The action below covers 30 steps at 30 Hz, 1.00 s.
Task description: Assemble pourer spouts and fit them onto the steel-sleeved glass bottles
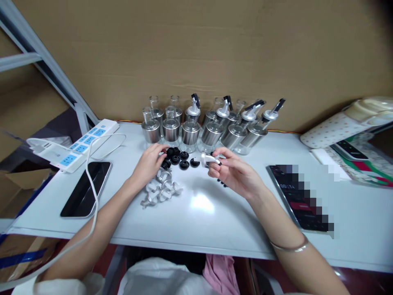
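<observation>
My right hand (235,170) is closed around a silver pourer spout (208,159), held above the table with its round base to the left. My left hand (152,162) is at the left edge of a heap of black ribbed stoppers (175,157), thumb and index finger pinched on one of them. Loose silver pourer pieces (162,186) lie piled just below that hand. Small black parts (222,183) show partly behind my right hand. Behind the stoppers stand glass bottles with steel sleeves (190,133); several at the right carry silver pourers with black levers (227,102).
A power strip (87,143) and a dark phone (87,188) lie at left, with a white cable (93,180) crossing my left forearm. On the right are another phone (291,192), partly pixelated, and a dotted tumbler (337,123) on its side. Cardboard (196,49) walls off the back.
</observation>
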Motion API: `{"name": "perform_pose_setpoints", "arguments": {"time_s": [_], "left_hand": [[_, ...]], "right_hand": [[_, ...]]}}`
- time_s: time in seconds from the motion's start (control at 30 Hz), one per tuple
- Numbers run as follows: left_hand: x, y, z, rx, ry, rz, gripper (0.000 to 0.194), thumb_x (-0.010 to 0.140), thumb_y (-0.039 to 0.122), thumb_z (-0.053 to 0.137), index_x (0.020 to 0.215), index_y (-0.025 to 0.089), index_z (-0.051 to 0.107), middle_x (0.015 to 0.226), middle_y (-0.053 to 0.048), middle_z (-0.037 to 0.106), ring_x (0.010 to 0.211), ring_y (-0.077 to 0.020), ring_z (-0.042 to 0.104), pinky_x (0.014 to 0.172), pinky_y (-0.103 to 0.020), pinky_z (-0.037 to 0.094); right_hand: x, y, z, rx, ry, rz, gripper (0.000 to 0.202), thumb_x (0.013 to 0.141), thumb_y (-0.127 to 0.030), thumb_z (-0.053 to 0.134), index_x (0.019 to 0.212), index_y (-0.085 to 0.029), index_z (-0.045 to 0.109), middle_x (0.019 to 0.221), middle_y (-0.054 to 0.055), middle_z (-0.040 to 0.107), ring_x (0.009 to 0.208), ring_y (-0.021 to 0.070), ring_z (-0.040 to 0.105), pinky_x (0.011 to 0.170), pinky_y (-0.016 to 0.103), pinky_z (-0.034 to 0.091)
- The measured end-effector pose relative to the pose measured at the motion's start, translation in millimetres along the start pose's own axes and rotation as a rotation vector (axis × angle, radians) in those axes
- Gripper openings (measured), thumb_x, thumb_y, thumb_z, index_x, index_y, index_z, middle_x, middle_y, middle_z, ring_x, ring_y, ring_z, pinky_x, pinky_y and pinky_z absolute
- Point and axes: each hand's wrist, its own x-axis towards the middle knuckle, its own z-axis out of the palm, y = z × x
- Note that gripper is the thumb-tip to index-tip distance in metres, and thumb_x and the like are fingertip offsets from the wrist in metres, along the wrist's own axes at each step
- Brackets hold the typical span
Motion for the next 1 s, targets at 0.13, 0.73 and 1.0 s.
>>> {"name": "perform_pose_setpoints", "arguments": {"time_s": [0.13, 0.73, 1.0], "left_hand": [[2.7, 0.7, 2.1, -0.002, 0.018, -0.02, 0.015, 0.089, 0.021, 0.054, 0.1, 0.015, 0.062, 0.097, -0.008, 0.065, 0.095, -0.0237, 0.062, 0.088, -0.039, 0.049], [1.7, -1.3, 5.4, 0.057, 0.069, 0.028, 0.015, 0.089, 0.017, 0.054, 0.097, 0.018, 0.068, 0.095, -0.007, 0.07, 0.092, -0.0239, 0.064, 0.082, -0.037, 0.05], [0.8, 6.7, -4.0, 0.032, 0.254, 0.109, 0.012, 0.091, 0.02, 0.057, 0.088, 0.016, 0.068, 0.088, -0.006, 0.073, 0.087, -0.0209, 0.065, 0.081, -0.034, 0.05]], "right_hand": [[0.4, 0.3, 0.7, 0.012, -0.003, -0.001, 0.012, 0.073, -0.016, 0.062, 0.084, -0.02, 0.062, 0.061, -0.003, 0.056, 0.058, 0.0097, 0.054, 0.059, 0.026, 0.04], [4.0, 7.8, -3.0, -0.051, 0.0, 0.007, 0.011, 0.075, -0.02, 0.062, 0.086, -0.022, 0.06, 0.062, -0.003, 0.053, 0.059, 0.0115, 0.054, 0.06, 0.029, 0.041], [3.8, 7.5, -2.8, -0.041, 0.005, -0.015, 0.011, 0.075, -0.017, 0.06, 0.086, -0.021, 0.06, 0.062, -0.003, 0.055, 0.06, 0.0114, 0.055, 0.061, 0.028, 0.041]]}}
